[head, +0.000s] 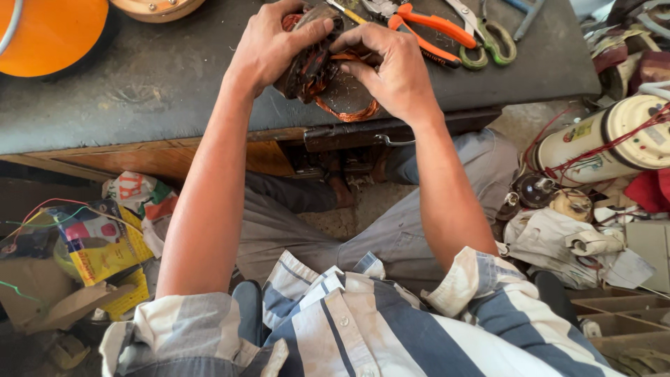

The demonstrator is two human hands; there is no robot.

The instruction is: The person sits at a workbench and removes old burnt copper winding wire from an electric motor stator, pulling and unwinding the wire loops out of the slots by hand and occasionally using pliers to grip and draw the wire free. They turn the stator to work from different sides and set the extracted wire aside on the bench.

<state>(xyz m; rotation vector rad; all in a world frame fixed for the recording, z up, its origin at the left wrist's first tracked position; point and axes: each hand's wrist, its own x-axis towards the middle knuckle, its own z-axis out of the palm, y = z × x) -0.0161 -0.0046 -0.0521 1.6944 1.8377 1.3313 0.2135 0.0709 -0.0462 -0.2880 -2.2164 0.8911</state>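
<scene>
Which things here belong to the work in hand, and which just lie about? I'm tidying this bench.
In hand:
dark motor stator wound with copper wire
left hand
right hand

Lying about:
orange-handled pliers
green-handled scissors
orange round container
cream cylindrical canister

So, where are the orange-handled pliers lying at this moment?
In the head view, the orange-handled pliers lie on the dark workbench at the top, just beyond the right hand and to the left of the green-handled scissors.
</scene>
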